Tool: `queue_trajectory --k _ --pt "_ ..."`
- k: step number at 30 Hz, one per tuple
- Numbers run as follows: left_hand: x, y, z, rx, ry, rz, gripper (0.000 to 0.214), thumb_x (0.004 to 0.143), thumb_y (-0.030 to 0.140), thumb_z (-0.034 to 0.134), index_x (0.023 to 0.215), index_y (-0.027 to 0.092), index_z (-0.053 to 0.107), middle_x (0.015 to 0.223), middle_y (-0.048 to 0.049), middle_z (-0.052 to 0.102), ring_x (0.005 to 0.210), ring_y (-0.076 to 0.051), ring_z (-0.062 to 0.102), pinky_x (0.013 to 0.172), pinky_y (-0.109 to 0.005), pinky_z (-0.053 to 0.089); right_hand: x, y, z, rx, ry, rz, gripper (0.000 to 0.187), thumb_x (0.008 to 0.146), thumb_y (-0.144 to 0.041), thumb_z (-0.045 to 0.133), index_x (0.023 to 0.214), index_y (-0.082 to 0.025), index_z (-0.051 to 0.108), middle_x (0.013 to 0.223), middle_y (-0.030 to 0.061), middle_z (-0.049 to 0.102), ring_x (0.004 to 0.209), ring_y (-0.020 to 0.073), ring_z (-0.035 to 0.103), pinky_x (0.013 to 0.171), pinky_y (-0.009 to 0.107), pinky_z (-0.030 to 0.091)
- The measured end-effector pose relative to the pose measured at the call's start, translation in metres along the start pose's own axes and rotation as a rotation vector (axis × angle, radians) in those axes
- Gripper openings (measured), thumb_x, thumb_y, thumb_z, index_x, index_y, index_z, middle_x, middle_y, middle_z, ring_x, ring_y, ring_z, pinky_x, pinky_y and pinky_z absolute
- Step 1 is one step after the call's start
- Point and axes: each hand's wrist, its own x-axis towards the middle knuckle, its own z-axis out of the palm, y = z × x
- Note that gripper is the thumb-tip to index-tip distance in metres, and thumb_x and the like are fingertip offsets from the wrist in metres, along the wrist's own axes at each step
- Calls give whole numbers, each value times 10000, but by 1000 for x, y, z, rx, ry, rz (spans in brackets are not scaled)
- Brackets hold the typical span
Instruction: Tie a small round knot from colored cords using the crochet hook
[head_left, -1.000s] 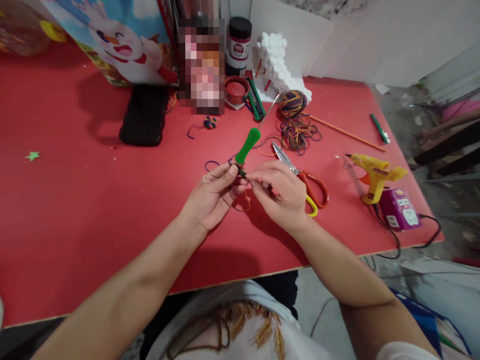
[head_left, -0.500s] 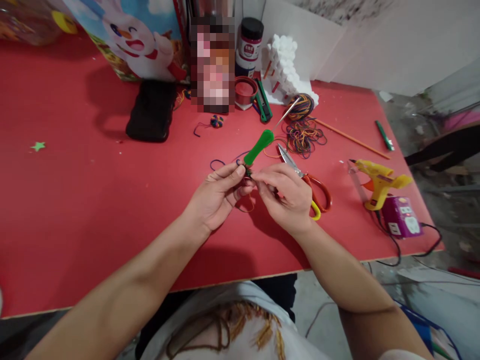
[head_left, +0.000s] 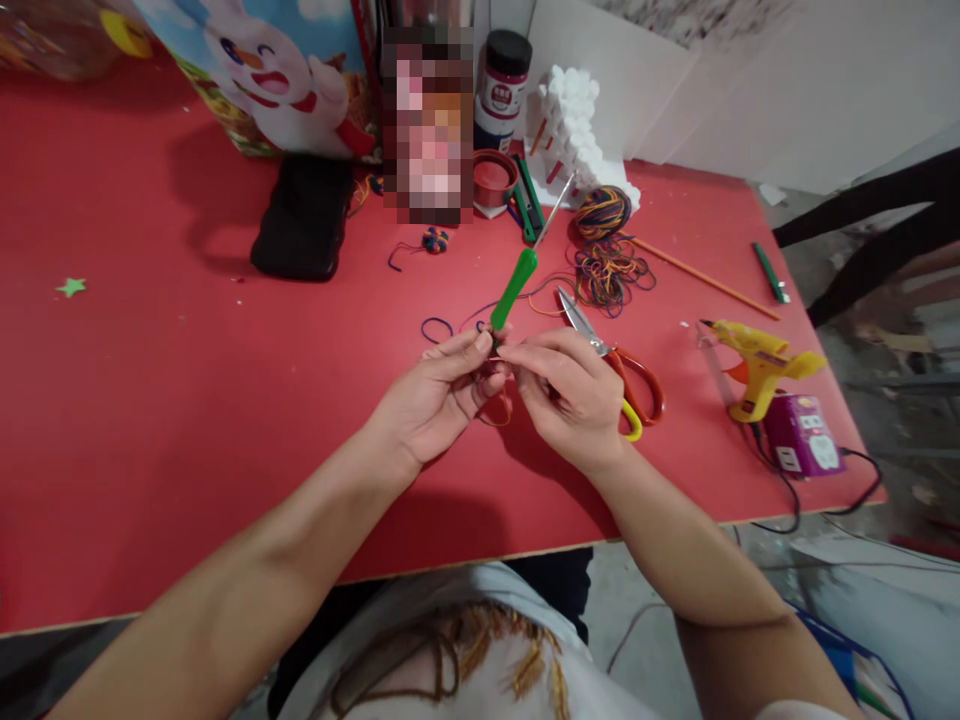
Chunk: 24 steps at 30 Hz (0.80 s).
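Note:
A crochet hook (head_left: 514, 290) with a green handle stands tilted between my hands, its thin metal shaft pointing away from me. My left hand (head_left: 435, 390) is closed, thumb and fingers pinching a small dark piece of yarn work at the handle's lower end. My right hand (head_left: 570, 390) is closed too, its fingertips pinching thin yarn beside that piece. Fingers hide most of the work and the hook's near end. An orange loop of yarn (head_left: 501, 412) hangs below. Thin strands run back to loose multicoloured yarn (head_left: 611, 275) and a yarn ball (head_left: 604, 212).
Scissors (head_left: 637, 375) lie beside my right hand. Further right are a yellow glue gun (head_left: 761, 365), a purple box (head_left: 806, 435) and an orange stick (head_left: 701, 275). Behind stand a jar (head_left: 504, 90), red tape (head_left: 493, 180), a green cutter (head_left: 529, 200) and a black phone (head_left: 304, 220).
The crochet hook has swung left and stands more upright, its handle tip shifting from right to left. Both hands stay almost in place. At the far right, a person's dark-clothed legs have moved.

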Motion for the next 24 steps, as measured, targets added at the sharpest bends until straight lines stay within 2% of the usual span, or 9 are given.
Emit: queue_trajectory --k 5,11,16,24 --pt "-4 5 3 -41 -2 -60 387 1087 -4 489 898 58 822 766 -48 794 633 -101 786 634 -154 673 0 0 0 6 6 -5 326 1006 -47 645 1214 -255 785 1011 59 769 882 164 778 769 305 668" --pt "-6 9 9 -105 64 -160 417 1099 6 453 863 62 791 763 -49 797 619 -115 785 604 -162 668 0 -1 -1 11 -2 -10 317 993 -23 658 1203 -224 785 1006 66 756 883 151 766 772 281 661" --pt "-6 8 9 -78 66 -139 373 1067 -27 489 877 50 800 761 -54 788 619 -110 780 626 -153 669 -1 0 0 14 -5 -2 335 995 -25 661 1221 -238 785 1022 60 759 897 152 772 787 285 671" --pt "-6 10 6 2 48 -108 370 1056 -20 522 874 57 835 715 -69 763 574 -84 750 574 -98 616 -2 -1 1 26 -19 21 327 990 -28 671 1221 -225 791 1026 72 781 898 153 789 785 263 677"
